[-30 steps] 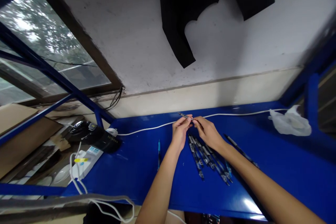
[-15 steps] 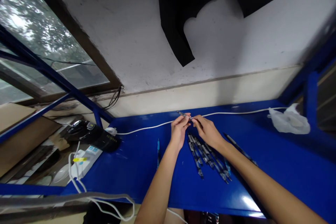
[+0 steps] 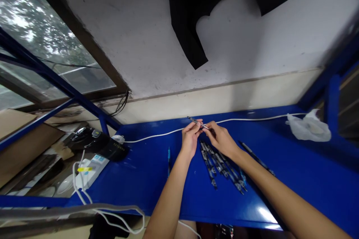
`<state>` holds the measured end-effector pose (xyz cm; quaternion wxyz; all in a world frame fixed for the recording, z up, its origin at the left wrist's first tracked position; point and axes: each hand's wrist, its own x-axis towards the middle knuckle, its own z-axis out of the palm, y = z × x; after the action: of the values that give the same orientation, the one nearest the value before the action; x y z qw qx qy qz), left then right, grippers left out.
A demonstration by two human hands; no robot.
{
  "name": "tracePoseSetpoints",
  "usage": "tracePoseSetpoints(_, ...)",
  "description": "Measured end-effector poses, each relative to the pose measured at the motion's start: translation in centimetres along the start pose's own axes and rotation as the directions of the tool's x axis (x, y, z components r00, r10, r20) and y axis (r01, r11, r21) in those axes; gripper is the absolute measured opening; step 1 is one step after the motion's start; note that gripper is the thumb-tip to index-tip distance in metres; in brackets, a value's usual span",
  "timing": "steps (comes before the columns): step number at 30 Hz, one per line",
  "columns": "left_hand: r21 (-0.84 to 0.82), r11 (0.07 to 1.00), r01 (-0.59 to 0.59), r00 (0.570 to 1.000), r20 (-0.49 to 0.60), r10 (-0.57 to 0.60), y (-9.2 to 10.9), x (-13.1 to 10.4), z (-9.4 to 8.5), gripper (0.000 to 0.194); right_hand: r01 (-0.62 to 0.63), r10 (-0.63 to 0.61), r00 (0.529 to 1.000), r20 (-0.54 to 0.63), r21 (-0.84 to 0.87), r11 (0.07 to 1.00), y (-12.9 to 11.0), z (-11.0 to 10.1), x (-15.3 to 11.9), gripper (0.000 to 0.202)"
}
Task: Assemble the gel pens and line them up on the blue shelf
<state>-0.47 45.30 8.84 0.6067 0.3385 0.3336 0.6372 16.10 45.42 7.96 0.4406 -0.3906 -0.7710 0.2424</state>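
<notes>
A slim dark pen (image 3: 192, 119) is held above the back of the blue desk, its tip end pointing up and left. My left hand (image 3: 190, 138) pinches its middle. The fingers of my right hand (image 3: 221, 139) close on the pen's right end, where a thin, pale part shows between the hands. Several dark pens with clear parts (image 3: 209, 162) lie in a loose bunch below my hands. One blue pen (image 3: 169, 160) lies left of my left forearm, and another dark pen (image 3: 256, 158) lies beyond my right forearm.
A white cable (image 3: 157, 135) runs along the back of the blue desk (image 3: 134, 179). At the right end lies a crumpled clear plastic bag (image 3: 310, 127). A black appliance (image 3: 105, 145) and a white power strip (image 3: 92, 170) sit at the left, with looped cables near the front.
Both hands stay nearly in place around the pen. Slightly more of the thin, pale part shows between them. The view has shifted very slightly.
</notes>
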Motion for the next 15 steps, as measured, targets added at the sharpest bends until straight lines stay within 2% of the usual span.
tracePoseSetpoints(5, 0.009, 1.000, 0.006, 1.000, 0.001, -0.006, 0.04, 0.04, -0.08, 0.032, 0.012, -0.012, 1.000, 0.004, -0.061, 0.998, -0.02, -0.18, 0.08, 0.032)
tracePoseSetpoints(10, -0.022, 1.000, 0.008, 1.000, -0.005, -0.008, 0.28, -0.01, 0.07, 0.030, 0.009, -0.009, 1.000, -0.011, -0.039, 0.999, -0.10, -0.17, 0.08, 0.023)
tracePoseSetpoints(15, -0.032, 0.999, 0.021, 1.000, -0.013, -0.022, 0.39, 0.01, 0.11, 0.034, 0.015, -0.016, 1.000, -0.008, -0.069, 0.997, 0.00, -0.19, 0.08, 0.029)
